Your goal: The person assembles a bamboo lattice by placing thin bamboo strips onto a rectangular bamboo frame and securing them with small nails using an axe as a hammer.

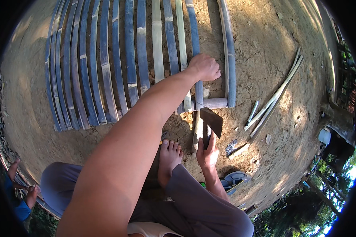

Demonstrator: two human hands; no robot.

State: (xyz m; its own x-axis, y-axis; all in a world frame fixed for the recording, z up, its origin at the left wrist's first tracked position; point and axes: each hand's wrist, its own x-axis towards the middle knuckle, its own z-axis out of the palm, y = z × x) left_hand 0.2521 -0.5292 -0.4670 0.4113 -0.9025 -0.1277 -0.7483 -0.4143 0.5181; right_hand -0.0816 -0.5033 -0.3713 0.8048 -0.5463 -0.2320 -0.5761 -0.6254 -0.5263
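My left arm reaches across to a long bamboo slat (pixel 199 91) near the right side of a frame of bamboo slats (pixel 105 63). My left hand (pixel 205 67) is closed over this slat; the fingertips are hidden. The slat runs past the frame's near crosspiece (pixel 215 103), its near end close to my foot. In my right hand (pixel 209 153) is a hatchet (pixel 212 121) with a dark, broad head, held upright beside the slat's near end. My right fingers wrap its handle, the thumb lying along it.
Several thin bamboo strips (pixel 276 96) lie on the cracked dirt at right. A short cut piece (pixel 238 151) and a crumpled clear wrapper (pixel 231 147) are near my right hand. A sandal (pixel 235 179) rests beside my right forearm. Another person's hand or foot (pixel 32 196) shows at far left.
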